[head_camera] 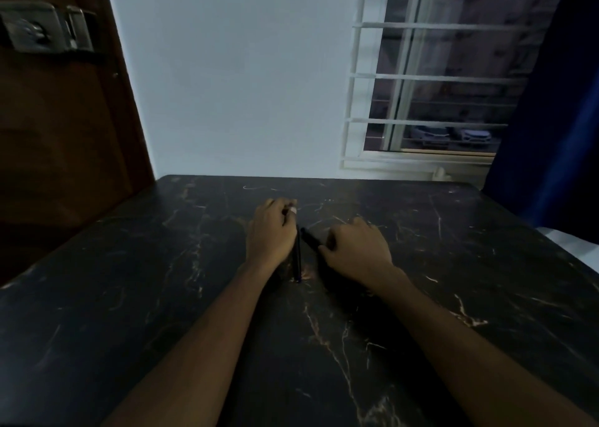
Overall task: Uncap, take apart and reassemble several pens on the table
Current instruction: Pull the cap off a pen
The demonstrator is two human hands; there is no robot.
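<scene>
Item: dark marble-patterned table (pixel 453 264), hands at its middle. Left hand (pixel 270 232): fingers curled, tips pinching a small pale piece (pixel 293 210), too small to identify. Slim black pen (pixel 297 255): just beside that hand's inner edge, pointing away from the person, near end on the table; whether the hand grips it cannot be told. Right hand (pixel 356 248): fingers curled round a black pen part (pixel 309 237), its free end angled towards the slim pen. Markings too dark to read.
</scene>
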